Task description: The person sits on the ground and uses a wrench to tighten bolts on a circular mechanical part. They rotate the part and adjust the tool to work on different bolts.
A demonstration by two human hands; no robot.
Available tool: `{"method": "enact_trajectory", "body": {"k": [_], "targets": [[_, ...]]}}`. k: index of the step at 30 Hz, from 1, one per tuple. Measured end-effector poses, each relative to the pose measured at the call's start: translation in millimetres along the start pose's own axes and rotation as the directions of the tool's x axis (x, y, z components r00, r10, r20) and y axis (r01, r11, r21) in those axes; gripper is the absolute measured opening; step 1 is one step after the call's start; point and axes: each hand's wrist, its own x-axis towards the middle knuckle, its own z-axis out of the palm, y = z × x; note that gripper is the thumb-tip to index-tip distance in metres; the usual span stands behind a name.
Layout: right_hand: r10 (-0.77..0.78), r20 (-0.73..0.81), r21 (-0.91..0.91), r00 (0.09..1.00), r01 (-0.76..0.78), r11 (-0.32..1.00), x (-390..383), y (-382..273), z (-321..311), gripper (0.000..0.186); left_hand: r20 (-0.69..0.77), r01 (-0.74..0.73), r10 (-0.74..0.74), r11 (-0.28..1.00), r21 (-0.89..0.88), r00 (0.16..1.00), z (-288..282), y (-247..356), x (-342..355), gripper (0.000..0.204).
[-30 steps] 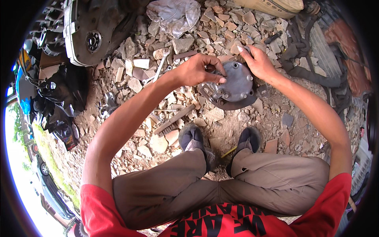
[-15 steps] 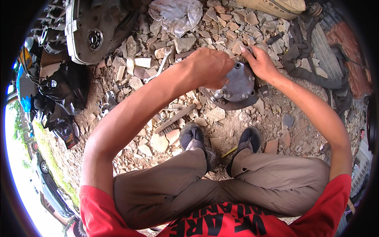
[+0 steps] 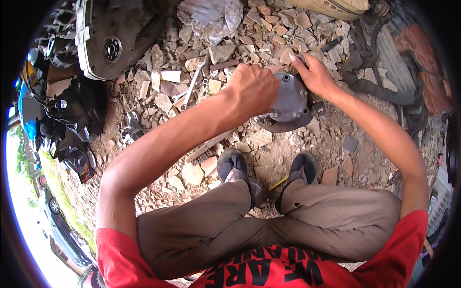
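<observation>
A grey metal pump-like housing (image 3: 291, 98) with a rounded, bolted cover sits on the rubble in front of my feet. My left hand (image 3: 254, 90) is closed in a fist over its left side, back of the hand up. Whatever that fist holds is hidden beneath it. My right hand (image 3: 314, 76) grips the housing's far right edge, thumb on top and the other fingers largely out of sight. Several bolt heads stand along the cover's rim. To the left of my left hand lies a combination wrench (image 3: 193, 85) on the stones.
A wire brush (image 3: 209, 148) lies partly under my left forearm. A large metal casing (image 3: 103, 48) stands at the far left, near black plastic bags (image 3: 77, 108). A crumpled clear plastic bag (image 3: 211, 19) lies at the back. Dark hoses (image 3: 379, 91) and planks are at right.
My left fist has shifted slightly toward me and left, and turned, showing more of its back. My right hand keeps its grip on the housing.
</observation>
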Motion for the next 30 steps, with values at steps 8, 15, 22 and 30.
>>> {"method": "enact_trajectory", "body": {"k": [8,15,22,30], "targets": [[-0.007,-0.021,0.003,1.0,0.007,1.0,-0.9,3.1,0.5,0.053,-0.166,-0.005,-0.022,0.987,-0.162,0.986,15.5,-9.7,0.1,0.039],[0.002,-0.024,0.008,1.0,-0.002,1.0,-0.4,2.1,1.7,0.051,-0.129,0.059,-0.092,0.969,-0.238,0.987,17.7,-9.4,3.2,0.039],[0.04,0.018,0.016,0.999,-0.04,0.999,-0.7,-4.0,-0.9,0.052,-0.141,-0.019,-0.014,0.973,-0.229,0.99,17.2,-14.9,-3.1,0.043],[0.018,-0.028,0.0,0.999,-0.018,1.0,0.7,5.4,3.8,0.058,-0.158,-0.007,-0.03,0.975,-0.223,0.987,22.2,-15.6,-2.6,0.047]]}}
